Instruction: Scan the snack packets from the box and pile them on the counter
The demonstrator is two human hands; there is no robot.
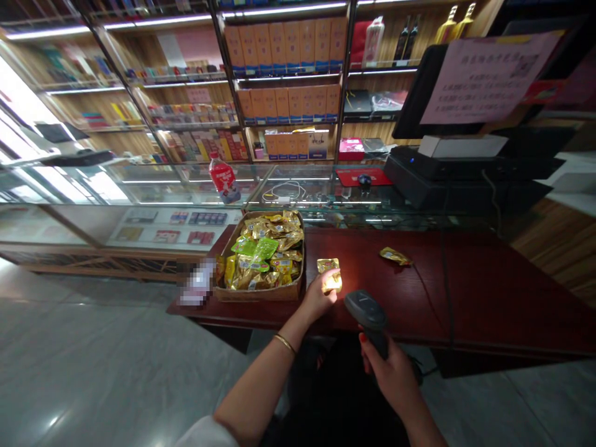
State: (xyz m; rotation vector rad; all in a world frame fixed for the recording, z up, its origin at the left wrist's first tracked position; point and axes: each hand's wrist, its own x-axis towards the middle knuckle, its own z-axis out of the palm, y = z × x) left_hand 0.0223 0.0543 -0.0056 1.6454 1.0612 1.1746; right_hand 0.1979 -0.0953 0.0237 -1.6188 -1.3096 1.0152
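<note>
My left hand (321,294) is closed on a small gold snack packet (328,267), held just above the dark red desk near its front edge. Bright light falls on the packet's lower part. In my right hand (390,366) is a dark grey barcode scanner (365,308), gripped by its handle, its head tilted toward the packet. Left of my left hand stands an open cardboard box (261,294) full of gold packets, with a couple of green packets (256,248) on top. Another gold packet (395,256) lies alone on the desk, to the right.
Behind the desk (488,279) runs a glass display counter (186,186) bearing a red bottle (223,178), a white cable and a mouse (364,180). A monitor (419,93) with a pink paper stands at right. A thin cable (447,267) crosses the desk.
</note>
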